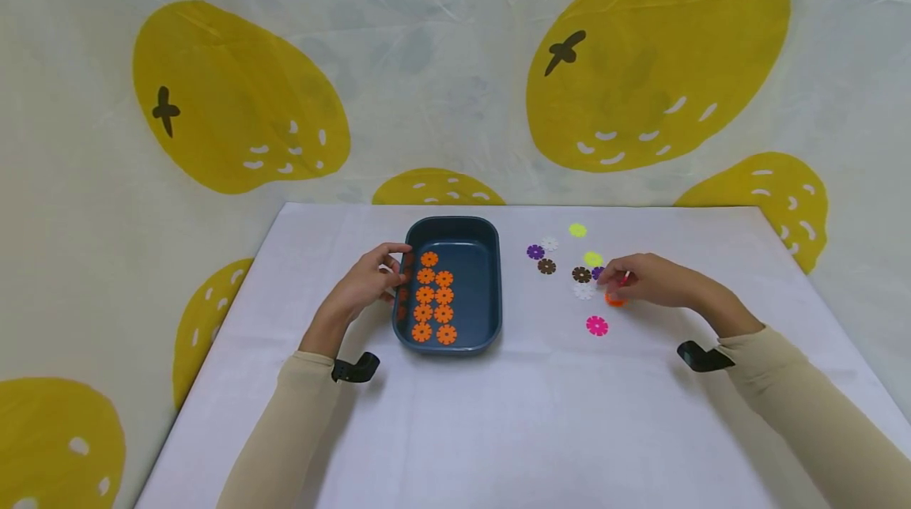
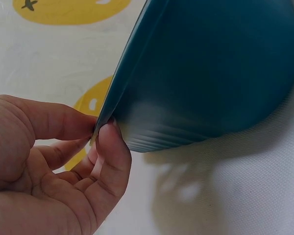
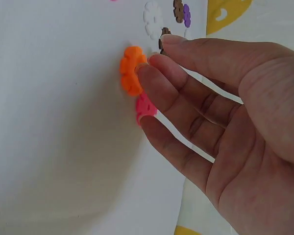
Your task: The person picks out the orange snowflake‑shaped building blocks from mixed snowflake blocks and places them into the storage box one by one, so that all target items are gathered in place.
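My left hand (image 1: 366,281) pinches the left rim of a dark blue rectangular tray (image 1: 475,295) between thumb and fingers, seen closely in the left wrist view. Inside the tray, on its left half, lie several orange notched flower discs (image 1: 444,295). To the right, my right hand (image 1: 651,280) hovers low over the table with loosely bent fingers. One fingertip meets an orange flower disc (image 3: 132,71) in the right wrist view, while the thumb stays apart. A pink disc (image 3: 146,108) shows partly behind those fingers.
Left of the right hand are scattered brown (image 1: 546,266), purple (image 1: 535,252), white (image 1: 584,291) and yellow (image 1: 578,230) discs. Another pink disc (image 1: 597,326) lies nearer the front. A fruit-print cloth (image 1: 441,98) hangs behind the white table (image 1: 455,430).
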Tool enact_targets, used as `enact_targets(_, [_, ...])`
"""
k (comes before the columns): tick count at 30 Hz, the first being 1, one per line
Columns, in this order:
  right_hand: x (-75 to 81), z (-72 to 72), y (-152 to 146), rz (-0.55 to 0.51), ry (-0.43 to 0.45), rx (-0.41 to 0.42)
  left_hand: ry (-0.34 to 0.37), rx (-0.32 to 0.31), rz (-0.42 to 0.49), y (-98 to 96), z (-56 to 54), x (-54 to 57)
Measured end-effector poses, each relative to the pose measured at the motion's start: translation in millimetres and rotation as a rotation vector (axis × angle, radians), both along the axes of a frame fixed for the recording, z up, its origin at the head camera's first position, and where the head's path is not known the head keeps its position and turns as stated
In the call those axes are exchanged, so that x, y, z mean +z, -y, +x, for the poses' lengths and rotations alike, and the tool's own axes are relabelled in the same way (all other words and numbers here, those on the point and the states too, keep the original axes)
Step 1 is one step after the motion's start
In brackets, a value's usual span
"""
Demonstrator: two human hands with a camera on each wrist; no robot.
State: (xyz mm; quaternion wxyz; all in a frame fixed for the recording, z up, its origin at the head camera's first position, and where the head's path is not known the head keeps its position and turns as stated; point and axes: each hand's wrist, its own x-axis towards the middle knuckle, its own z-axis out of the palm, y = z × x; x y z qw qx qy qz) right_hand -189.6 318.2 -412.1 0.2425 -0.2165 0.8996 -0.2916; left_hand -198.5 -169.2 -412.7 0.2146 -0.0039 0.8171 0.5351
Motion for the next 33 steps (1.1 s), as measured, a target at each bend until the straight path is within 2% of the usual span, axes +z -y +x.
enact_targets(11, [-0.9, 5.0, -13.5, 0.037, 0.001, -0.020, -0.001, 0.001, 0.006, -0.2, -0.7, -1.1])
enact_targets(19, [-5.8, 6.6, -18.3, 0.016, 0.003, -0.045, 0.000, 0.000, 0.003, 0.2, -1.2, -1.4])
enact_targets(33, [-15.0, 1.3, -11.5, 0.088, -0.053, -0.082, -0.002, -0.002, 0.006, 0.5, -0.5, -0.8])
